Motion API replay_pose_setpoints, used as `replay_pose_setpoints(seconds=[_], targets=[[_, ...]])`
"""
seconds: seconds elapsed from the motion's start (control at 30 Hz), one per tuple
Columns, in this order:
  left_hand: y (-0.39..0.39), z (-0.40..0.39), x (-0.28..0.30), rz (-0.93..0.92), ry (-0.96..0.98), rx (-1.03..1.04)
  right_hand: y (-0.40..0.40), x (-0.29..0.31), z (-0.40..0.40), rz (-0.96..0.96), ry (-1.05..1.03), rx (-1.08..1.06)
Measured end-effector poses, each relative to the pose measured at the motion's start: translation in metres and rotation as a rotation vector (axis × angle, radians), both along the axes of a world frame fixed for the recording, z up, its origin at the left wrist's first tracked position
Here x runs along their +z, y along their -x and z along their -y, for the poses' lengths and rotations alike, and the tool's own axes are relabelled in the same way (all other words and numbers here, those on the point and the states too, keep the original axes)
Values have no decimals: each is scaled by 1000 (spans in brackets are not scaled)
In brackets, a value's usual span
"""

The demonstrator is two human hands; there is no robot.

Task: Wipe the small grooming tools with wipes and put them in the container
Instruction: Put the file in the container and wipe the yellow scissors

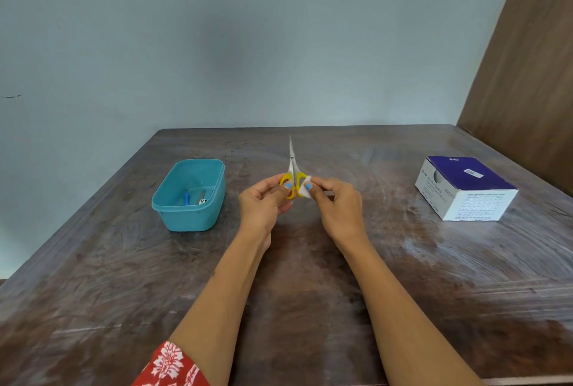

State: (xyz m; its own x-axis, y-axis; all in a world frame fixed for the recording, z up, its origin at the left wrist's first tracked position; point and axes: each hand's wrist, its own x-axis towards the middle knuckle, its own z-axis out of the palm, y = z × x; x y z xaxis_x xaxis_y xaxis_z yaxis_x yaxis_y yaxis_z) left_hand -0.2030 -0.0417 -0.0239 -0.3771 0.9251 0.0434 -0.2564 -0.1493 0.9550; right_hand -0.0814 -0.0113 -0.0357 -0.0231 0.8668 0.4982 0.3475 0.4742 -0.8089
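She is at the wiping step: her left hand [266, 196] pinches the yellow handle of the small scissors [292, 175], blades pointing up at centre frame, while her right hand [333, 199] presses a folded white wipe [304, 188] against the handle loop. Next, I'd judge, the scissors go left into the teal container [189, 195], which already holds a few tools. The wipe box [465, 188] sits at the bench's [310, 277] right.

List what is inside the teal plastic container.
Inside the teal rectangular plastic container lie a small blue-handled tool and a silvery metal tool beside it. The near wall hides the front of the floor, so anything lying there cannot be seen.
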Motion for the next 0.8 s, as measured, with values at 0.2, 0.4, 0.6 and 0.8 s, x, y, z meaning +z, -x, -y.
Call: replay_pose_setpoints(seconds=[0.2, 0.4, 0.6, 0.8], targets=[[-1, 1, -1, 16, -35, 5, 1, -1, 1, 40, -27, -25], [-1, 1, 0, 78, -4, -9, 7, 0, 1, -293, 211, 75], [-3, 0, 3, -33, 2, 18, -1, -1, -2, -68, 18, -91], [2, 0, 3, -148, -98, 27, -5, -2, -4, 135, -131, -96]])
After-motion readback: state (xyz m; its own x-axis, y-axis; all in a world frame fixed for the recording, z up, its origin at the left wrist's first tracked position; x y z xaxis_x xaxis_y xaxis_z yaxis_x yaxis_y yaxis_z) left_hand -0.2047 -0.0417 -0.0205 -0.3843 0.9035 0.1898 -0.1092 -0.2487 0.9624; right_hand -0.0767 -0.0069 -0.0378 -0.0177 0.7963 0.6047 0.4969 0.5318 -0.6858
